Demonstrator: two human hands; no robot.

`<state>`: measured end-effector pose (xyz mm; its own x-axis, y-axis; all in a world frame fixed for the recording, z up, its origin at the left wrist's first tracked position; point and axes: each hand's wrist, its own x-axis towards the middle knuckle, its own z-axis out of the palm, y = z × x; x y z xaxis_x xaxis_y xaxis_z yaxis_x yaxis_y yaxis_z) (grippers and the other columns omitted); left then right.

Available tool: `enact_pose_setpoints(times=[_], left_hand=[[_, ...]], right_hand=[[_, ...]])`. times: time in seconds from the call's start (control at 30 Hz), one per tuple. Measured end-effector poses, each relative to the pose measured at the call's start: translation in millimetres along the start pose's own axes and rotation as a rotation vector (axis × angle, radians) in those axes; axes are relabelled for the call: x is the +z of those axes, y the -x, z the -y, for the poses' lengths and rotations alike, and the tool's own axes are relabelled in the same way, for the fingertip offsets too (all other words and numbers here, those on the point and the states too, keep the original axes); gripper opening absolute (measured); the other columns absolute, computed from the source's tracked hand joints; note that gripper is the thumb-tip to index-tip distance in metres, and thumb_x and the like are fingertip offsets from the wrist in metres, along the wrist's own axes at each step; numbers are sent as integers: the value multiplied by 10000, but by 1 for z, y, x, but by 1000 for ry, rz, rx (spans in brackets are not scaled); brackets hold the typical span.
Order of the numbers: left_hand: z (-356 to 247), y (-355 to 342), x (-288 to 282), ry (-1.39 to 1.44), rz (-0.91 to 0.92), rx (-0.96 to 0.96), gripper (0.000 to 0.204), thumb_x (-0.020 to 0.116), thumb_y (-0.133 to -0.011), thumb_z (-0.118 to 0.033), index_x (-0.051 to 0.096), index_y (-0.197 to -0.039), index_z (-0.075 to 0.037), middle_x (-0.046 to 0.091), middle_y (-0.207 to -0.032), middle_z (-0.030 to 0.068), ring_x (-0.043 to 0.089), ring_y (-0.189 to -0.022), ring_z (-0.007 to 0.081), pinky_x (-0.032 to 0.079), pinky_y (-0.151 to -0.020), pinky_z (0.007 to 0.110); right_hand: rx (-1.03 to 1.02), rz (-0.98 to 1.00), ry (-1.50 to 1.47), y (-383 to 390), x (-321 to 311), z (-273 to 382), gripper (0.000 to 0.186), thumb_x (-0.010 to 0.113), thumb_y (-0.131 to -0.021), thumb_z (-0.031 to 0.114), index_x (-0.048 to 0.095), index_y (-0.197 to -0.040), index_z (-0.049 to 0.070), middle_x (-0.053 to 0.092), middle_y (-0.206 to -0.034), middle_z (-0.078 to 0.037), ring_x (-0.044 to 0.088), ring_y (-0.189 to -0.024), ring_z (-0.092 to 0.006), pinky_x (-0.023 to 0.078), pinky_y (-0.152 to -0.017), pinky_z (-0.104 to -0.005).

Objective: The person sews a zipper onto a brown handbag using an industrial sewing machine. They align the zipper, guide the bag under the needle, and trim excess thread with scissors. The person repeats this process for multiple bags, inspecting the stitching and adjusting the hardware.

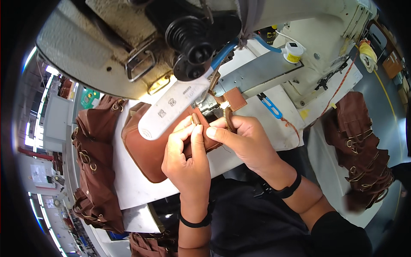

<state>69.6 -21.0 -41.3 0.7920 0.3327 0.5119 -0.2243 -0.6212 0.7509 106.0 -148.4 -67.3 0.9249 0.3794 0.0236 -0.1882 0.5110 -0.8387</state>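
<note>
A brown leather bag lies on the white work surface below a sewing machine head. My left hand is closed in a pinch on a small brown leather tab at the bag's edge. Close beside it, my right hand is closed on a zipper with brass-coloured teeth. A square stitched leather patch sits just beyond the right fingers, near the machine's needle area. My fingers and the machine's white light arm hide part of the bag.
Blue thread snips on a cord lie right of the machine bed. Brown bags with metal rings are piled at the left; more brown leather pieces hang at the right. A white device stands at the back.
</note>
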Motion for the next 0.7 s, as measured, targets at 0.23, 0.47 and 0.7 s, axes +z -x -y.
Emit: enact_pose_setpoints(times=[0.23, 0.47, 0.7], left_hand=[[8, -3, 1, 52, -10, -75, 81, 722, -937, -22, 694, -979, 41, 760, -1072, 166, 730, -938, 190, 572, -814, 298], [5, -16, 5, 134, -22, -130, 143, 717, -962, -65, 729, -1027, 62, 763, -985, 117, 718, -890, 140, 568, -783, 273], [11, -16, 5, 116, -11, -137, 180, 697, -980, -73, 728, -1057, 86, 767, -959, 131, 722, -867, 138, 567, -788, 270]], right_hand=[[-3, 16, 26, -4, 2, 7, 164, 628, -1009, 84, 709, -987, -57, 740, -933, -107, 704, -882, -153, 574, -839, -316], [-19, -48, 18, -14, 6, 5, 170, 651, -977, 113, 725, -907, -23, 734, -846, -48, 664, -813, -86, 538, -768, -270], [-203, -71, 277, -6, 5, 6, 165, 669, -959, 126, 736, -924, -21, 735, -831, -37, 640, -790, -71, 517, -738, -266]])
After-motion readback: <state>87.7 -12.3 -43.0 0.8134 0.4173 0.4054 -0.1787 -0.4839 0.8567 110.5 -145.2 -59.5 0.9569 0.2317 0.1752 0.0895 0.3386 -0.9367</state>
